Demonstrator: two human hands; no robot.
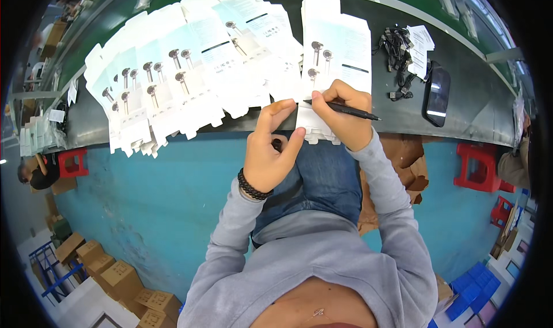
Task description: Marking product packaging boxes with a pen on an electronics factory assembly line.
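My right hand (347,117) grips a slim black pen (354,111), its narrow end pointing left over the near part of a stack of flat, unfolded printed boxes (354,45). At the left edge of that stack is my left hand (269,155), with thumb and index finger apart and the other fingers curled. A small dark round thing (277,144) shows within the curl of that hand; its kind is unclear. Further left, many more flat printed boxes (201,57) lie fanned out and overlapping, white and pale blue with pictures of a handheld device.
To the right on the dark table (397,117) lie bundled black cables (396,48), white paper slips (421,42) and a black phone-like device (438,94). Brown paper (397,161) hangs beside my right leg. Red stools (478,166) and cardboard cartons (121,276) stand on the floor.
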